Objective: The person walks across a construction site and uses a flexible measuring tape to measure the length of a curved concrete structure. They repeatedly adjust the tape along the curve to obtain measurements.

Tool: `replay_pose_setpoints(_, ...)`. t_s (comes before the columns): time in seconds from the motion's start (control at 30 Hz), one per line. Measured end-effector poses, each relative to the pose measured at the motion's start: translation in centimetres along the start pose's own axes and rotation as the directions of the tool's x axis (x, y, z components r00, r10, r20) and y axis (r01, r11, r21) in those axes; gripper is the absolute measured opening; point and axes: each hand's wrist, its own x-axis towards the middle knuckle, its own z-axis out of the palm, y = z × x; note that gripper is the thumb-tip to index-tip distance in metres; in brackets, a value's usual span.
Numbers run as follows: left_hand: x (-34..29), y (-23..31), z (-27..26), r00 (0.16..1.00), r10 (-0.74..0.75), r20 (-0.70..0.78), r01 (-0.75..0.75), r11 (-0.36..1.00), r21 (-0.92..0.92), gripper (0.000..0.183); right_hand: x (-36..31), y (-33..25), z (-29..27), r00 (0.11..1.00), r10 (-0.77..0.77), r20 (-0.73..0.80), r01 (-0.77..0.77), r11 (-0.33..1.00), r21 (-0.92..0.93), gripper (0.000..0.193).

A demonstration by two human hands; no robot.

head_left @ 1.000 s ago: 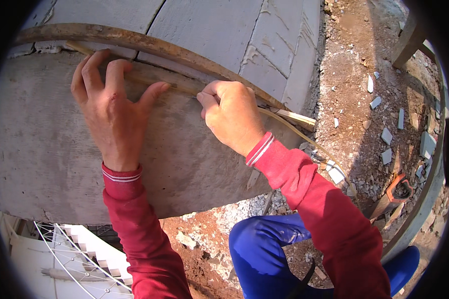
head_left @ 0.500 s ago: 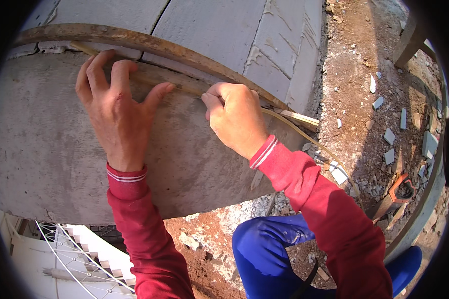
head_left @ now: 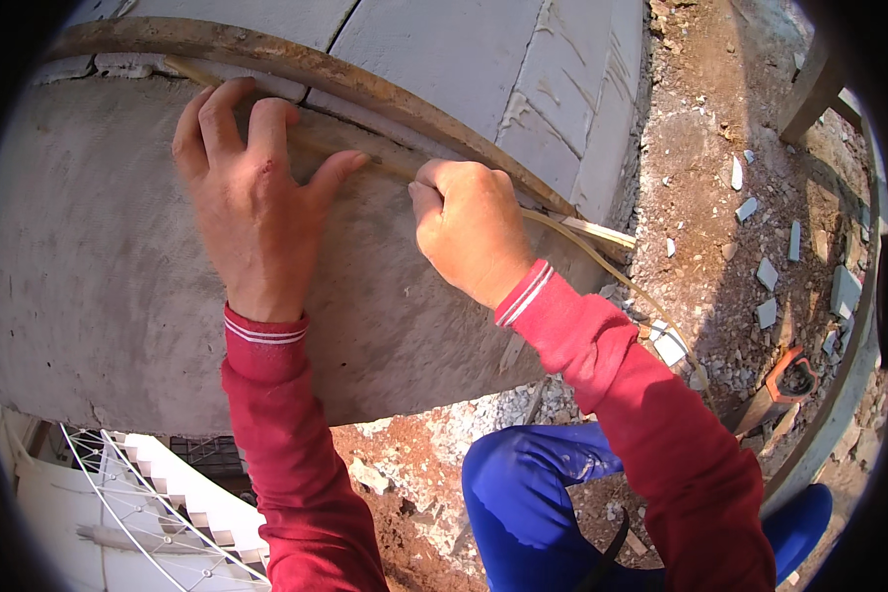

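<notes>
A thin yellowish tube point(head_left: 602, 259) runs along the upper edge of a grey concrete surface point(head_left: 89, 257). My right hand point(head_left: 474, 232) is closed around it, thumb and fingers pinched, and its tail curves away to the lower right. My left hand point(head_left: 252, 212) lies with fingers spread at the same edge. Its fingertips touch or nearly touch the tube and partly hide it. Beyond both hands a long brown wooden strip point(head_left: 296, 67) follows the edge. A pale wooden stick point(head_left: 600, 233) juts out at the strip's right end.
White-grey panels point(head_left: 424, 59) lie beyond the strip. On the right, rubble ground carries broken pale pieces point(head_left: 846, 291), a wooden post point(head_left: 807, 89) and a tool with an orange handle point(head_left: 789, 377). A white metal railing point(head_left: 133, 503) shows at lower left.
The view has shifted slightly, so the concrete's left part and my left hand appear higher and farther right. Both hands keep about the same places along the edge.
</notes>
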Motion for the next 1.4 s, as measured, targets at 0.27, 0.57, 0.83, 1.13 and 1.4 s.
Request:
replay_pose_setpoints(0.27,-0.3,0.0,-0.2,0.999,-0.027,0.02,0.027,1.0,-0.008,0.054,-4.7,-2.4,0.6,0.912,-0.005,0.41,-0.08,0.978,0.191,0.017)
replay_pose_setpoints(0.57,-0.3,0.0,-0.2,1.0,-0.001,0.009,0.002,1.0,-0.023,0.054,-4.4,0.5,-0.6,1.0,0.026,-0.017,-0.021,0.966,0.258,0.009)
replay_pose_setpoints(0.83,-0.2,0.1,0.1,1.0,0.008,-0.006,-0.008,1.0,-0.003,0.054,-1.2,0.5,0.2,0.994,0.034,-0.102,-0.006,0.966,0.257,0.012)
replay_pose_setpoints(1.13,-0.1,-0.1,-0.1,1.0,0.017,-0.006,-0.017,1.0,0.015,0.054,-0.9,0.8,0.8,0.993,0.005,-0.117,0.022,0.974,0.227,0.013)
replay_pose_setpoints(1.4,-0.3,-0.3,0.1,1.0,0.022,-0.018,-0.021,1.0,0.019,0.054,-0.9,0.6,0.7,0.996,-0.004,-0.085,0.015,0.991,0.13,0.015)
